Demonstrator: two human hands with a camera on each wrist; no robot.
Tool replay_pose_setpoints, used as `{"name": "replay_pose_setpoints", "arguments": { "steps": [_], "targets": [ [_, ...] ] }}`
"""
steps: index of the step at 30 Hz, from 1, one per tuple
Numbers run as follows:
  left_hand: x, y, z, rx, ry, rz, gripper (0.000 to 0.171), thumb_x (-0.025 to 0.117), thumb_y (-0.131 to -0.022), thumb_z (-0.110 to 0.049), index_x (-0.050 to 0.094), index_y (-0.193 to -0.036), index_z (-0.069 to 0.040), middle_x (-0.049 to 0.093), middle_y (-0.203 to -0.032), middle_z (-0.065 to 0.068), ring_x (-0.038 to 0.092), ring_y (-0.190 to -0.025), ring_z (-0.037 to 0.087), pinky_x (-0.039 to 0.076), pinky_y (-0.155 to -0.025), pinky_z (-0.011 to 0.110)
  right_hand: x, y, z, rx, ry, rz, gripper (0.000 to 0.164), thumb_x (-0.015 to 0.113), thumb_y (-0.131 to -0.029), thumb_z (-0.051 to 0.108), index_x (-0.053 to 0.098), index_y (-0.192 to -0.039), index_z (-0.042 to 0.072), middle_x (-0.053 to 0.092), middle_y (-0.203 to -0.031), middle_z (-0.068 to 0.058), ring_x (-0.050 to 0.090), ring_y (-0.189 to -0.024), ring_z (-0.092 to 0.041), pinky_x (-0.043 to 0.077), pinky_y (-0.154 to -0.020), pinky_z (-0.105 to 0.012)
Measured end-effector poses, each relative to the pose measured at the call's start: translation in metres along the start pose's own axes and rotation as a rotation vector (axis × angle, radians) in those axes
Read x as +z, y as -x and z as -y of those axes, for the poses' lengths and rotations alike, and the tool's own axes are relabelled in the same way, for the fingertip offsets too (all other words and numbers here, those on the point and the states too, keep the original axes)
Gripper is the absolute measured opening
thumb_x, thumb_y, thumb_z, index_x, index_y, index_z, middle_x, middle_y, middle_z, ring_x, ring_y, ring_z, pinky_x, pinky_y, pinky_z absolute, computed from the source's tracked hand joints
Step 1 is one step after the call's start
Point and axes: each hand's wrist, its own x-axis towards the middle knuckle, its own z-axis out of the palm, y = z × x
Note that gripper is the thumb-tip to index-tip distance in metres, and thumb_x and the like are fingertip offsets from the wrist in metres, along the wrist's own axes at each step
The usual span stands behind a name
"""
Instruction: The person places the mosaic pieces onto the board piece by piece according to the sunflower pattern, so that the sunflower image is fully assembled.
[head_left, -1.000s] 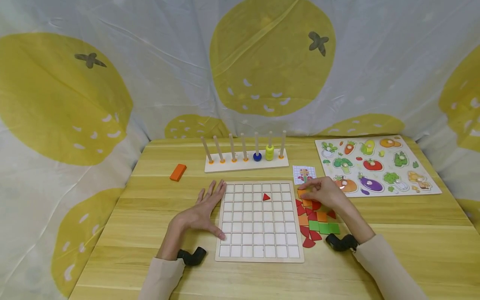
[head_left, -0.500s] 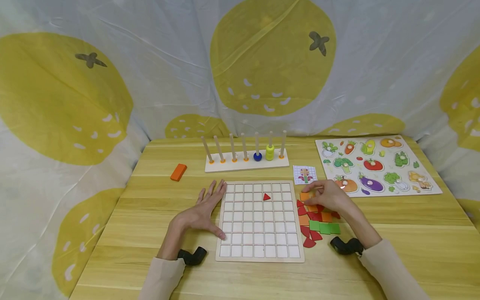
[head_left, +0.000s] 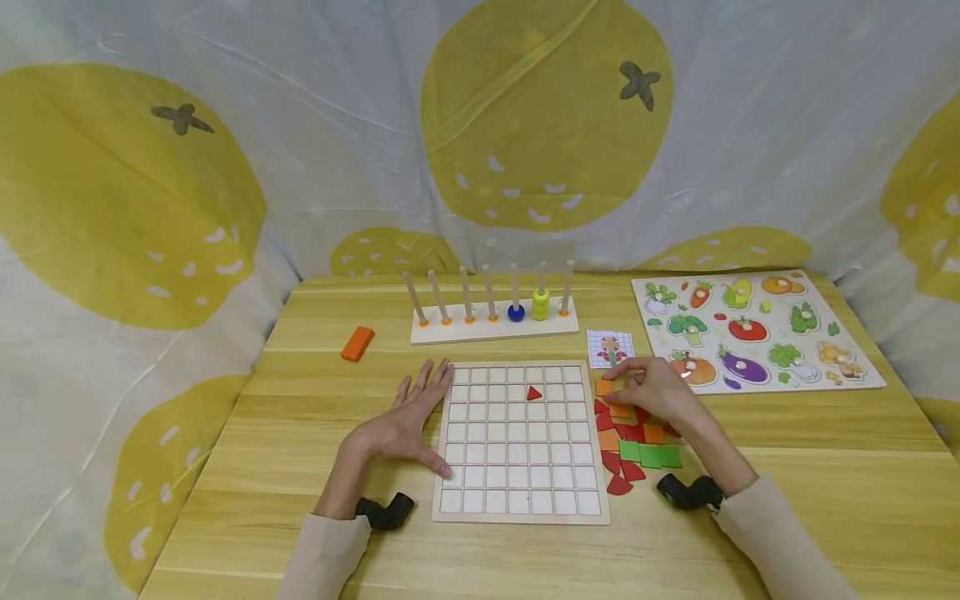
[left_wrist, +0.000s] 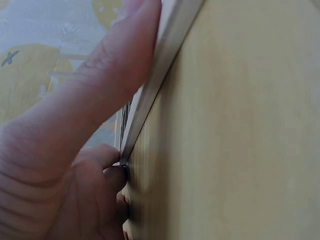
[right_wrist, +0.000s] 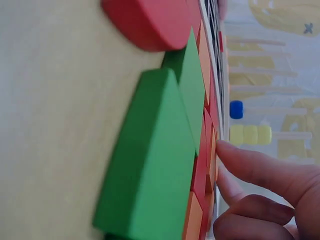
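Note:
My left hand (head_left: 401, 425) rests with spread fingers along the left side of a wooden grid board (head_left: 517, 443). Its thumb (left_wrist: 115, 55) lies against the board's edge in the left wrist view. One red triangle tile (head_left: 534, 393) sits in an upper cell. At the board's upper right, my right hand (head_left: 652, 390) pinches an orange square tile (head_left: 603, 387) between thumb and index finger. Beneath that hand lies a pile of red tiles (head_left: 611, 461), more orange squares (head_left: 609, 439) and green tiles (head_left: 650, 456). Part of the pile is hidden by the hand.
Behind the board stands a peg rack (head_left: 450, 332) with blue and yellow beads. A small pattern card (head_left: 610, 350) lies right of it. The vegetable puzzle board (head_left: 772, 354) occupies the back right. An orange block (head_left: 357, 343) is at the left.
My right hand shifted slightly right, then a little back and away with the orange square. The left hand has stayed on the board's edge.

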Motion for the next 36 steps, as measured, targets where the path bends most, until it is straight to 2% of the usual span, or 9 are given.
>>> {"name": "replay_pose_setpoints", "arguments": {
  "steps": [11,19,28,36],
  "targets": [
    [0.0,-0.002,-0.002,0.004,0.004,-0.005,0.153,0.098,-0.064,-0.046,-0.009,-0.165,-0.007,-0.018,-0.174,0.013,-0.024,-0.159,0.037,-0.015,-0.127,0.062,-0.001,0.003,0.0,0.021,-0.003,-0.001,0.038,0.083,-0.086,0.02,0.069,-0.118,0.004,0.039,-0.058,0.004,0.036,-0.051,-0.014,0.028,-0.047,-0.026],
    [-0.001,0.0,-0.001,0.01,0.006,-0.006,0.153,0.098,-0.064,-0.048,-0.009,-0.165,-0.008,-0.018,-0.174,0.012,-0.024,-0.159,0.037,-0.014,-0.127,0.063,0.007,0.002,0.008,-0.017,0.026,-0.033,0.035,0.081,-0.085,0.018,0.067,-0.112,0.001,0.039,-0.058,0.004,0.039,-0.053,-0.015,0.031,-0.05,-0.025],
    [0.0,-0.001,-0.001,0.002,-0.001,0.004,0.154,0.097,-0.063,-0.05,-0.01,-0.166,-0.009,-0.019,-0.174,0.01,-0.026,-0.159,0.034,-0.014,-0.128,0.062,0.003,0.0,-0.002,-0.02,0.012,-0.021,0.038,0.083,-0.087,0.019,0.067,-0.118,0.004,0.04,-0.058,0.004,0.038,-0.052,-0.015,0.029,-0.05,-0.026],
    [0.0,0.0,0.0,-0.001,0.0,0.003,0.153,0.097,-0.064,-0.049,-0.01,-0.166,-0.009,-0.019,-0.174,0.01,-0.026,-0.159,0.034,-0.014,-0.128,0.061,0.005,0.001,0.001,-0.093,0.085,-0.057,0.031,0.081,-0.089,0.017,0.071,-0.113,0.0,0.038,-0.058,0.003,0.037,-0.049,-0.014,0.028,-0.045,-0.024]
  ]
}}
